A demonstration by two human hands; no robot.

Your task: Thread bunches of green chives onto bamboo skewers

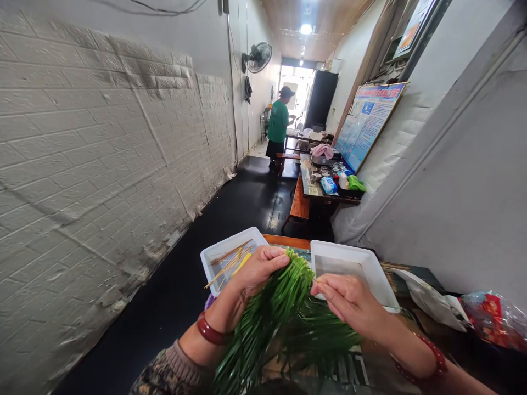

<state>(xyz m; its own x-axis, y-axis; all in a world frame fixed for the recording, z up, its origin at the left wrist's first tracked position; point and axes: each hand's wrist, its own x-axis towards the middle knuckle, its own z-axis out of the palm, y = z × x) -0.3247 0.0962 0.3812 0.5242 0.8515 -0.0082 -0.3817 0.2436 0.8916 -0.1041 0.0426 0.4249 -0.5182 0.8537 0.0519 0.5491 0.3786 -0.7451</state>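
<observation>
My left hand (261, 269) grips a bunch of long green chives (284, 291) near the cut ends, which fan out side by side toward the right. The long dark leaves hang down toward me over the table. Close to the right end of that row, my right hand (349, 304) pinches a thin bamboo skewer (315, 281), most of it hidden by the fingers and the chives. More loose chives (319, 329) lie below, between my forearms. Several bamboo skewers (233, 260) and something yellow rest in a white plastic tray (208, 255) beyond my left hand.
Another white tray (349, 249) stands beyond my right hand. To the right are a white plastic bag (428, 293) and a clear-and-red package (492, 315). Farther off are a wooden bench (300, 200), a cluttered table (310, 189) and a person in green (278, 123). A brick-pattern wall (82, 164) runs along the left.
</observation>
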